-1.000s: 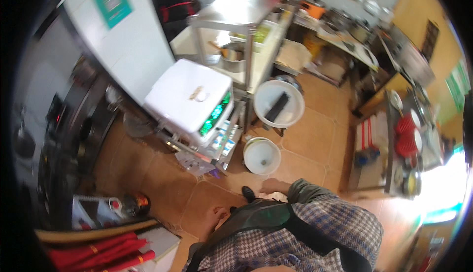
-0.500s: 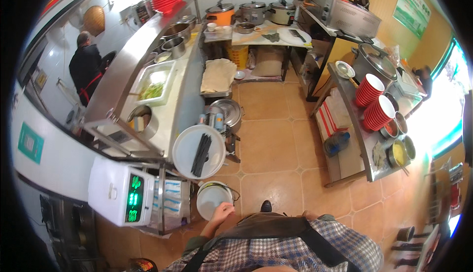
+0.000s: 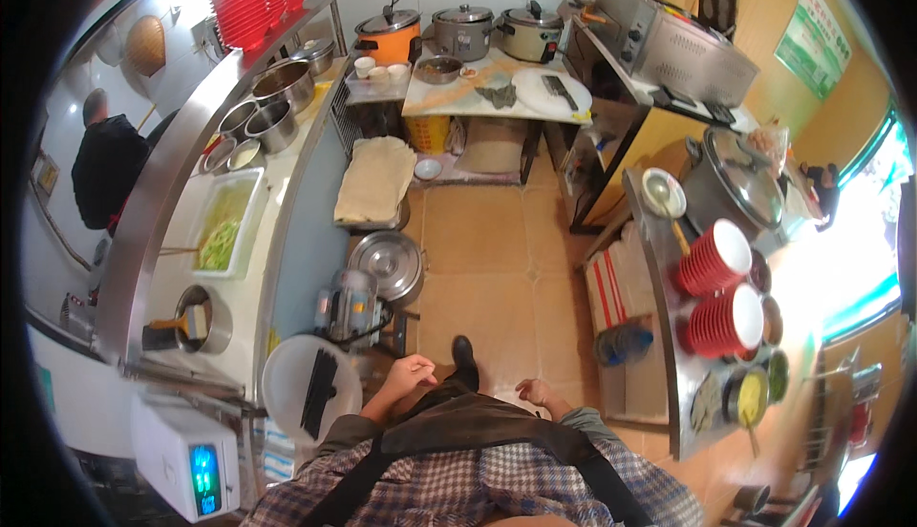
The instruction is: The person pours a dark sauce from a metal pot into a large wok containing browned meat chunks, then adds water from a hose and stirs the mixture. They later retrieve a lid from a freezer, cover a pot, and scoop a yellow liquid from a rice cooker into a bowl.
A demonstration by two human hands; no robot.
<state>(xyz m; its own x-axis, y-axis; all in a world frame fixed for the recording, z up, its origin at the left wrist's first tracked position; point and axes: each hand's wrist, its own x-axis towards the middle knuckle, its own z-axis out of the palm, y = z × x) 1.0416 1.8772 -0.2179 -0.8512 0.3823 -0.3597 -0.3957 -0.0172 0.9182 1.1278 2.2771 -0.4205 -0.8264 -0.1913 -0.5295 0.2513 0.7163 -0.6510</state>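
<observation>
My left hand is in front of the dark apron, its fingers loosely curled and closed with nothing visible in them. To its left is a round whitish tub with a black slatted object lying across it. My right hand hangs at the apron's right side, fingers bent inward, also holding nothing that I can see. Neither hand touches a utensil or a surface. One dark shoe shows between them on the tiled floor.
At left runs a counter with a tray of greens and steel pots. A lidded pot stands beside it. Several cookers line the back. The right table bears stacked red bowls. Another person stands beyond the left counter.
I have moved forward along the aisle, so the counters and right table appear closer. My right hand has come into view. The other person now shows farther left.
</observation>
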